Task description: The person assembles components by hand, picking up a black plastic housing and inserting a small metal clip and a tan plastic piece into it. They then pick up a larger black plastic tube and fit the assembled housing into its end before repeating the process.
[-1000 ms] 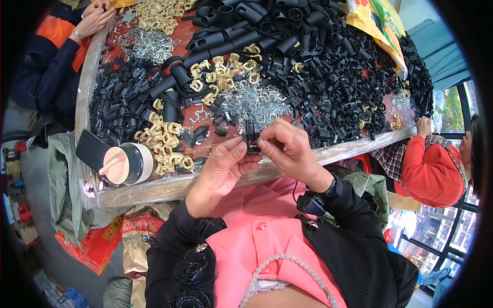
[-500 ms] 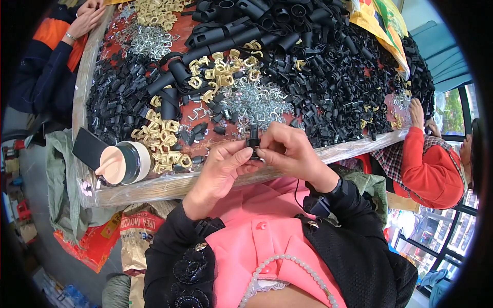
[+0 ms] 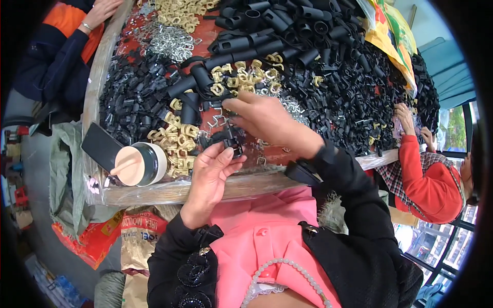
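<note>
Head view: left hand point(image 3: 213, 167) pinches a small black plastic part point(image 3: 236, 149) near the bench point(image 3: 169, 190) edge; right hand point(image 3: 262, 120), fingers half-curled, reaches into silver wire clips point(image 3: 218, 119) farther in.

black clips point(image 3: 128, 97): looking matt plastic
wire staples point(image 3: 172, 43): gleaming bright metal
desk point(image 3: 169, 191): showing glossy clear film wrap

Right hand point(image 3: 267, 120) outstretched, left hand point(image 3: 213, 167) cupped
</note>
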`<control>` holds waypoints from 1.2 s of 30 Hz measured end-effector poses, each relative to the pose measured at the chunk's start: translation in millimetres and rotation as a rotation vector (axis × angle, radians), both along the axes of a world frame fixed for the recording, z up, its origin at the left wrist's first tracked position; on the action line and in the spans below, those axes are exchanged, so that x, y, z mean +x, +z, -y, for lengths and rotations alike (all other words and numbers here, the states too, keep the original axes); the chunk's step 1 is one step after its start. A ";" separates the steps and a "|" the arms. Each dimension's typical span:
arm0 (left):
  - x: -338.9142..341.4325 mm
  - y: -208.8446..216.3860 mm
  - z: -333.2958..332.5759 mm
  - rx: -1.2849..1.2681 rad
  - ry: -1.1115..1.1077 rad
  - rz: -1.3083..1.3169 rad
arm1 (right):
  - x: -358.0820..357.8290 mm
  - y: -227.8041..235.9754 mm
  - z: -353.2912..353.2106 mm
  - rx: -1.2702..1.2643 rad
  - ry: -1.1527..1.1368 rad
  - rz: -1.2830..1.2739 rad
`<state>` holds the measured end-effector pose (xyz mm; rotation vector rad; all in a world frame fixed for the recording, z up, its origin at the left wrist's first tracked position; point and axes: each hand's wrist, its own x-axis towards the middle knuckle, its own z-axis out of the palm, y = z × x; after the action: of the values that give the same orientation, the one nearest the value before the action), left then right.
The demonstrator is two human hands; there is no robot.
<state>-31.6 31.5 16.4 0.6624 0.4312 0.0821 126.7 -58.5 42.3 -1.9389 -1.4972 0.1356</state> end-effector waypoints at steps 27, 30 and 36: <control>12.7 5.4 40.3 -0.092 -0.161 0.043 | -45.2 15.3 81.0 0.259 -0.188 -0.775; 13.4 3.7 45.0 -0.107 -0.184 0.039 | -49.1 10.3 85.0 0.252 -0.247 -0.778; 17.1 3.6 46.8 -0.157 -0.226 -0.010 | -49.0 2.9 87.2 0.236 -0.312 -0.741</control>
<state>-14.5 -15.4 20.0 0.5528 0.3661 -0.1677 77.7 -145.8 45.2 -1.6387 -0.6854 0.4579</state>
